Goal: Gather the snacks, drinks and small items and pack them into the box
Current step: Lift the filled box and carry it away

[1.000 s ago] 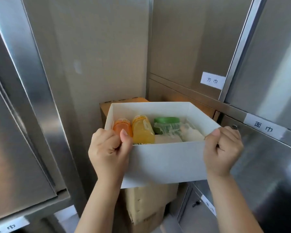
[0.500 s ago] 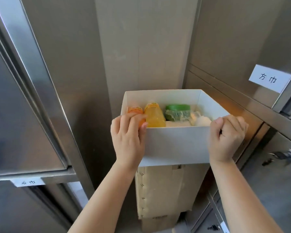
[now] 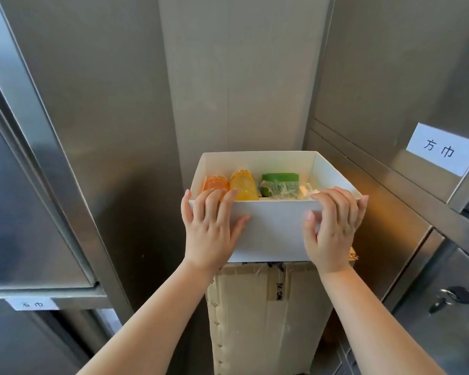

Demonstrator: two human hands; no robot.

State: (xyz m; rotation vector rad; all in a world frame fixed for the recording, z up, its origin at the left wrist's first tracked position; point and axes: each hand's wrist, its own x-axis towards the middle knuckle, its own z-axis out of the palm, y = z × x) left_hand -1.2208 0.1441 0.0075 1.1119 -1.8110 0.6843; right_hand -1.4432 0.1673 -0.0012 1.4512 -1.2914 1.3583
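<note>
We face a narrow corner of steel cabinets (image 3: 52, 185) flanking a beige wall panel (image 3: 241, 77). Against it stands a taped cardboard carton (image 3: 255, 320), and the white box (image 3: 271, 231) sits on top of it. Our left hand (image 3: 209, 226) and right hand (image 3: 333, 228) grasp its near wall, fingers hooked over the rim, thumbs outside. Inside lie an orange bottle (image 3: 215, 182), a yellow bottle (image 3: 244, 185) and a green-lidded jar (image 3: 280, 182). A paper label (image 3: 444, 150) marks the right cabinet.
</note>
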